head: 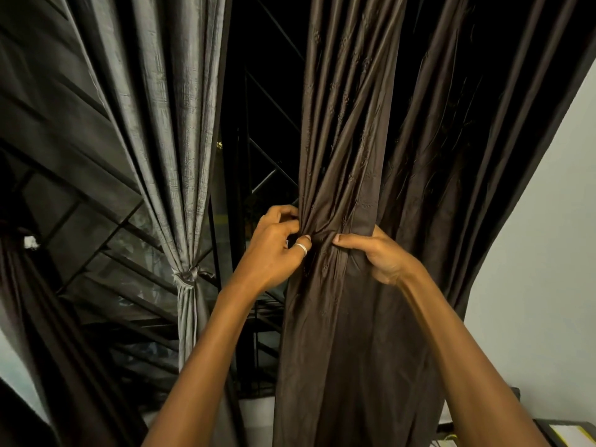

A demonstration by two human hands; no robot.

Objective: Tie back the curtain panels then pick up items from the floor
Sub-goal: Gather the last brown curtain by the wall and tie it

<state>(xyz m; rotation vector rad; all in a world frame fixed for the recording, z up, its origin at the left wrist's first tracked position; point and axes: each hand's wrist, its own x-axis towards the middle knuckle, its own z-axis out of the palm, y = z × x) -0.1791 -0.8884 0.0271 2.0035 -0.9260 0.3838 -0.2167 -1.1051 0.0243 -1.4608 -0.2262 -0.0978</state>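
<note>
A dark brown curtain panel (348, 130) hangs in front of me, bunched into folds at mid height. My left hand (277, 250), with a ring on one finger, pinches the gathered folds from the left. My right hand (380, 256) grips the same bunch from the right, thumb across the front. To the left a grey curtain panel (180, 140) hangs with a knotted tie (190, 275) around its waist. No floor items are in view.
A dark window with a metal grille (258, 156) shows between the panels. Another dark curtain (42, 317) hangs at the far left. A white wall (541, 253) stands on the right, with a dark object (567, 430) at the bottom right corner.
</note>
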